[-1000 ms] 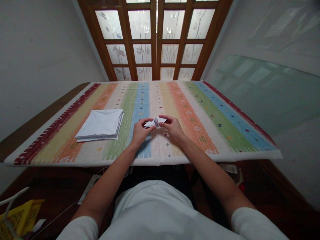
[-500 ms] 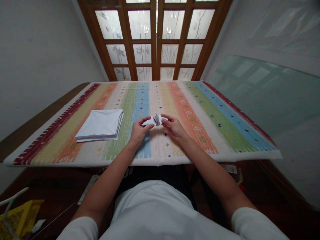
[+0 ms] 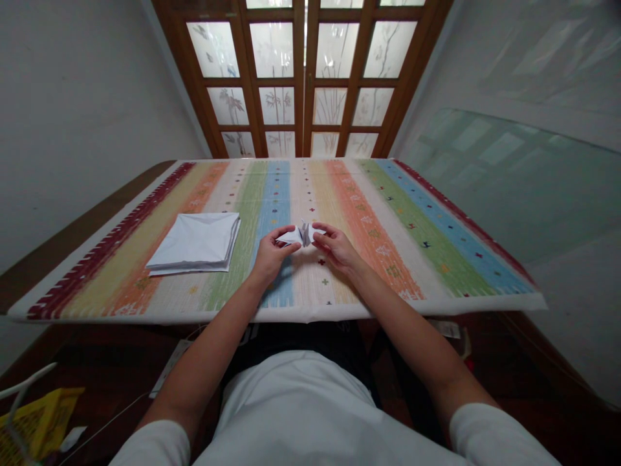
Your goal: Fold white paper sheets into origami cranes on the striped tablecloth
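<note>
A small folded white paper figure (image 3: 303,234), origami-like, has a raised pleated middle and pointed ends. My left hand (image 3: 272,254) pinches its left point, and my right hand (image 3: 336,249) holds its right end with the fingertips. Both hands hover just above a striped woven cloth (image 3: 378,259) with small embroidered marks. To the left of my left hand, a folded white square of paper or fabric (image 3: 194,241) lies flat on the cloth, apart from both hands.
The cloth covers a board with a wooden edge (image 3: 82,226). A glass pane (image 3: 514,181) leans at the right, and glazed wooden doors (image 3: 301,77) stand beyond. A yellow packet (image 3: 36,427) and a white cable (image 3: 29,382) lie low at the left.
Since the oldest frame, my hands have moved slightly apart and the paper has spread, with its pleated middle now standing up. Over the last half second, little has shifted.
</note>
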`<action>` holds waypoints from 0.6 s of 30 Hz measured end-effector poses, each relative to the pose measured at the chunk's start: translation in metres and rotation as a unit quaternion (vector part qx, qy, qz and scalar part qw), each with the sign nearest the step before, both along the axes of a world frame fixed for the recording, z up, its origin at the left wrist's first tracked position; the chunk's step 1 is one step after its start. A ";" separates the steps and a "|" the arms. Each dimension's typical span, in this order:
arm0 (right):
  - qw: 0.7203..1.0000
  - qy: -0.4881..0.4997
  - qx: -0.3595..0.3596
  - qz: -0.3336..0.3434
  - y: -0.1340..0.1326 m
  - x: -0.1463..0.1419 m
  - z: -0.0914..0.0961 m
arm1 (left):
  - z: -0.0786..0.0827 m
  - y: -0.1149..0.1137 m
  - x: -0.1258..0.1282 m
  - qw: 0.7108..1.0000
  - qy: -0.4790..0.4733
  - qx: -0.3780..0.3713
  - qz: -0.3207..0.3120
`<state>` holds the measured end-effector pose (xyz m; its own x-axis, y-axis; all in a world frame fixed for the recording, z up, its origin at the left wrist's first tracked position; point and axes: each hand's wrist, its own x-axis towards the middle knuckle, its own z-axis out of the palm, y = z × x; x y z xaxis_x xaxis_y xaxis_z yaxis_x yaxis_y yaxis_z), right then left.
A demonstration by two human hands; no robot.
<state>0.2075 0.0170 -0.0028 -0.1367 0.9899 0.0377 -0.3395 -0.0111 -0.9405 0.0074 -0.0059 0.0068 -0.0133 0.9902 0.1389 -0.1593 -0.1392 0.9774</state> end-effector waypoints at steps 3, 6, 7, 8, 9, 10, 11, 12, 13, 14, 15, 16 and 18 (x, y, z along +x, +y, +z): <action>1.000 0.005 -0.005 0.000 0.000 0.000 0.000 | -0.002 0.001 0.000 1.000 -0.015 -0.010 -0.011; 1.000 0.020 -0.015 -0.003 0.001 -0.001 0.001 | -0.003 0.002 0.000 1.000 -0.023 -0.017 -0.007; 1.000 0.022 -0.018 -0.003 0.001 -0.001 0.001 | -0.003 0.003 0.000 1.000 -0.026 -0.017 -0.004; 1.000 0.020 -0.018 -0.003 0.002 0.000 0.001 | -0.003 0.003 0.000 0.999 -0.029 -0.014 -0.001; 1.000 0.017 -0.018 -0.002 0.002 0.001 0.001 | -0.004 0.004 -0.001 0.999 -0.034 -0.011 0.000; 1.000 0.012 -0.016 -0.001 0.002 0.001 0.001 | -0.004 0.004 -0.001 0.999 -0.041 -0.008 0.000; 1.000 0.008 -0.015 0.000 0.002 0.003 0.001 | -0.004 0.005 -0.002 0.999 -0.051 -0.006 -0.003; 1.000 0.006 -0.015 0.000 0.002 0.004 0.001 | -0.004 0.005 -0.002 0.998 -0.062 -0.006 -0.006; 1.000 0.006 -0.018 -0.001 0.003 0.005 0.001 | -0.004 0.006 -0.003 0.997 -0.073 -0.007 -0.009; 1.000 0.008 -0.022 -0.003 0.003 0.006 0.000 | -0.004 0.006 -0.003 0.996 -0.083 -0.007 -0.011; 1.000 0.011 -0.029 -0.006 0.004 0.008 0.000 | -0.004 0.007 -0.004 0.996 -0.089 -0.008 -0.012; 0.999 0.014 -0.035 -0.010 0.004 0.009 0.000 | -0.004 0.007 -0.004 0.996 -0.090 -0.008 -0.011; 0.999 0.022 -0.046 -0.018 0.006 0.010 -0.001 | -0.005 0.008 -0.005 0.997 -0.081 -0.002 -0.006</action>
<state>0.2176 0.0233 -0.0034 -0.1007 0.9937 -0.0487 -0.3814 -0.0837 -0.9206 0.0022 0.0024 0.0017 -0.0239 0.9910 0.1315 -0.3175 -0.1322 0.9390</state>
